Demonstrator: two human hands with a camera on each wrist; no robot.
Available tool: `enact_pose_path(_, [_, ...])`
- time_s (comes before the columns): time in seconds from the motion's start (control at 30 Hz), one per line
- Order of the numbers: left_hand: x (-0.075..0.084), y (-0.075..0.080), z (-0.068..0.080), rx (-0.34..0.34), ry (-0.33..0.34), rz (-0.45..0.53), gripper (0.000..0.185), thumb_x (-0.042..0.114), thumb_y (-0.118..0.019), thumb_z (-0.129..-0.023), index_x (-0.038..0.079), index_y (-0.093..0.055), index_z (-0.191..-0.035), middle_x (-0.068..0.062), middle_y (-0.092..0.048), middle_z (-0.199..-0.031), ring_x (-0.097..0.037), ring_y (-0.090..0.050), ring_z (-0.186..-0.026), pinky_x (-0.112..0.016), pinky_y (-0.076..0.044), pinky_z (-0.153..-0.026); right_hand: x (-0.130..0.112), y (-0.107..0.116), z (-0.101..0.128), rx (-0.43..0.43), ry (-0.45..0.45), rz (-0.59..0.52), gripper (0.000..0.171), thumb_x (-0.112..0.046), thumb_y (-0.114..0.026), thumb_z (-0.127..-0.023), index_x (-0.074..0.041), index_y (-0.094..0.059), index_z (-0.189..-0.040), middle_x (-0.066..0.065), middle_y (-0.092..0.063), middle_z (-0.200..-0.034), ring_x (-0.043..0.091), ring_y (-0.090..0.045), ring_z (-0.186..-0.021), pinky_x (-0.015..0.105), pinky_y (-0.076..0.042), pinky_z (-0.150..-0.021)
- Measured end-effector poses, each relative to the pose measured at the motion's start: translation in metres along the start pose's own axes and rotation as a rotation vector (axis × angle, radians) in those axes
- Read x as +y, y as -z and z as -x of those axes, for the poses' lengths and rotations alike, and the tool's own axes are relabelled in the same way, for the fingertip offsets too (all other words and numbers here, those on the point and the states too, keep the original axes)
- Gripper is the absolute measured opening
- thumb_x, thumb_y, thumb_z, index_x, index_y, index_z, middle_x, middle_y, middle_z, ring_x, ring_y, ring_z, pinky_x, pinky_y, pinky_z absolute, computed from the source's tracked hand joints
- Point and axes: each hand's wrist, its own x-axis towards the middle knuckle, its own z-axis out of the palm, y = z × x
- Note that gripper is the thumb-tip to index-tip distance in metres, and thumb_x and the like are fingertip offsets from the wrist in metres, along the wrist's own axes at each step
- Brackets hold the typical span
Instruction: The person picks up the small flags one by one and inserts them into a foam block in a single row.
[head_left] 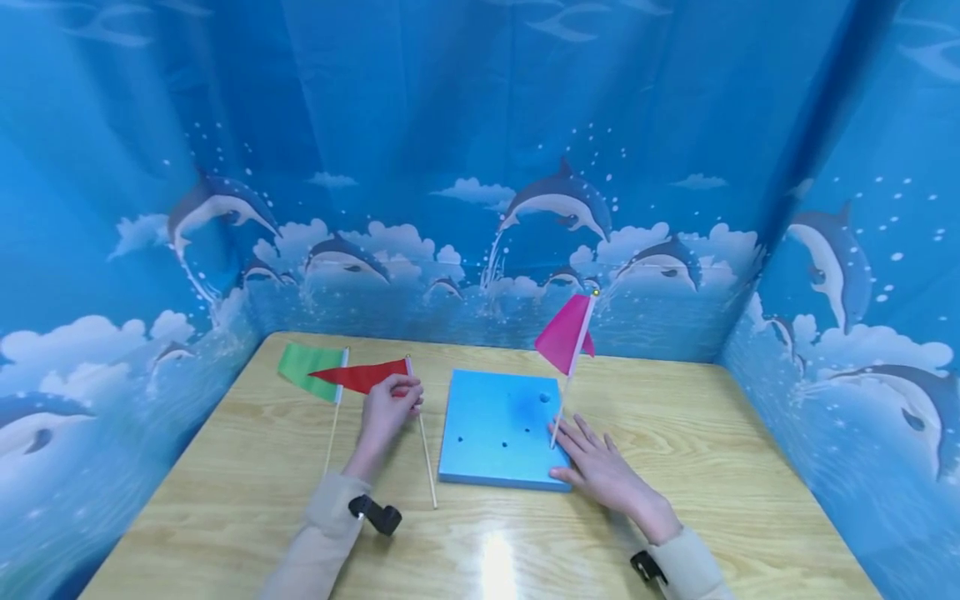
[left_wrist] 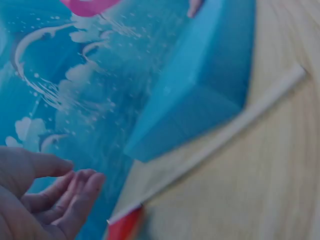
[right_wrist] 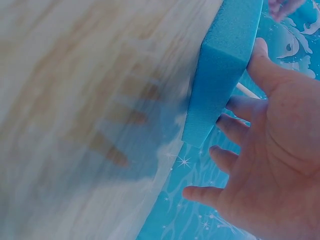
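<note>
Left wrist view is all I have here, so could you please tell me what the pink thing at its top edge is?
Observer: The head view shows it is a pink flag, standing up at the right side of the blue foam block.
Operator: Thank you; does another flag lie near the red pennant?
Observer: Yes, a green flag lies to its left, overlapped by the pennant's tip.
Operator: And where exactly is the right hand, please?
Observer: It is at the block's right edge, fingers extended, next to the pink flag.
</note>
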Motion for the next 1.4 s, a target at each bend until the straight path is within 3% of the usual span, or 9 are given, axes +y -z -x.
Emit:
enact_pose_path(0.23, [-0.021, 0.004, 0.001, -0.058, 0.052, -0.211, 0.019, 0.008, -0.070, -0.094, -0.005, -0.069, -0.108, -0.017, -0.072, -0.091, -0.020, -0.070, -0.071, -0.029, -0.062, -0.065, 0.000, 0.000, 0.001, 0.005, 0.003, -0.001, 0.068, -0.041, -0.056, -0.103, -0.010, -0.031, -0.159, 0.015, -0.025, -0.166, 0.045, -0.012, -0.152, 0.079, -0.012, -0.113])
enact_pose_path(0.37, [-0.023, 0.003, 0.002, -0.072, 0.070, -0.333, 0.017, 0.010, -0.075, -0.090, -0.003, -0.071, -0.100, -0.011, -0.071, -0.083, -0.015, -0.067, -0.065, -0.025, -0.059, -0.061, -0.001, 0.000, 0.001, 0.004, 0.006, 0.001, 0.068, -0.041, -0.056, -0.103, -0.010, -0.031, -0.159, 0.015, -0.025, -0.165, 0.045, -0.012, -0.152, 0.079, -0.013, -0.113])
enact_pose_path(0.5, [-0.021, 0.000, 0.001, -0.085, 0.035, -0.457, 0.017, 0.015, -0.082, -0.085, 0.001, -0.074, -0.090, -0.006, -0.069, -0.072, -0.015, -0.064, -0.063, -0.026, -0.053, -0.061, -0.001, 0.001, 0.001, 0.007, 0.004, 0.002, 0.068, -0.041, -0.056, -0.103, -0.010, -0.032, -0.159, 0.015, -0.025, -0.165, 0.045, -0.013, -0.152, 0.079, -0.013, -0.113])
enact_pose_path(0.73, [-0.016, 0.000, -0.001, -0.115, 0.019, -0.564, 0.017, 0.014, -0.084, -0.082, 0.002, -0.073, -0.079, -0.004, -0.063, -0.064, -0.021, -0.059, -0.068, -0.030, -0.050, -0.064, -0.001, 0.000, -0.001, -0.003, 0.002, 0.002, 0.068, -0.041, -0.055, -0.104, -0.010, -0.031, -0.159, 0.015, -0.025, -0.165, 0.046, -0.012, -0.152, 0.079, -0.012, -0.113])
enact_pose_path(0.9, [-0.011, 0.006, 0.000, -0.115, -0.015, -0.650, 0.018, 0.010, -0.084, -0.081, 0.002, -0.072, -0.070, -0.003, -0.056, -0.056, -0.019, -0.053, -0.062, -0.029, -0.044, -0.059, -0.002, 0.000, 0.000, 0.008, 0.006, -0.008, 0.068, -0.040, -0.058, -0.102, -0.010, -0.033, -0.158, 0.016, -0.028, -0.164, 0.047, -0.014, -0.152, 0.080, -0.013, -0.112])
enact_pose_path(1.03, [-0.010, 0.011, 0.001, -0.076, -0.087, -0.745, 0.040, 0.004, -0.078, -0.083, 0.007, -0.053, -0.052, 0.003, -0.034, -0.049, -0.014, -0.034, -0.055, -0.025, -0.029, -0.051, -0.001, 0.000, 0.001, 0.027, 0.016, -0.009, 0.069, -0.038, -0.060, -0.101, -0.008, -0.034, -0.158, 0.018, -0.029, -0.163, 0.049, -0.017, -0.150, 0.081, -0.015, -0.110])
enact_pose_path(1.13, [-0.011, 0.014, 0.001, -0.049, -0.126, -0.803, 0.049, 0.001, -0.073, -0.083, 0.013, -0.039, -0.048, 0.004, -0.025, -0.050, -0.013, -0.026, -0.055, -0.024, -0.022, -0.048, -0.001, 0.000, 0.001, 0.025, 0.012, -0.010, 0.069, -0.039, -0.059, -0.102, -0.009, -0.033, -0.158, 0.018, -0.029, -0.164, 0.048, -0.016, -0.150, 0.081, -0.014, -0.110])
enact_pose_path(1.27, [-0.013, 0.016, 0.000, -0.042, -0.127, -0.816, 0.048, 0.001, -0.071, -0.082, 0.014, -0.038, -0.049, 0.005, -0.028, -0.050, -0.013, -0.029, -0.055, -0.025, -0.023, -0.047, -0.001, 0.000, 0.000, 0.005, -0.002, -0.005, 0.069, -0.041, -0.057, -0.103, -0.011, -0.031, -0.159, 0.016, -0.027, -0.165, 0.046, -0.014, -0.152, 0.079, -0.013, -0.112])
enact_pose_path(1.4, [-0.014, 0.018, 0.000, -0.037, -0.120, -0.811, 0.041, 0.002, -0.071, -0.080, 0.012, -0.045, -0.050, 0.003, -0.034, -0.052, -0.015, -0.034, -0.057, -0.027, -0.026, -0.048, 0.001, -0.001, -0.001, -0.007, -0.005, -0.002, 0.069, -0.042, -0.054, -0.104, -0.011, -0.030, -0.160, 0.015, -0.026, -0.165, 0.045, -0.013, -0.152, 0.078, -0.012, -0.113])
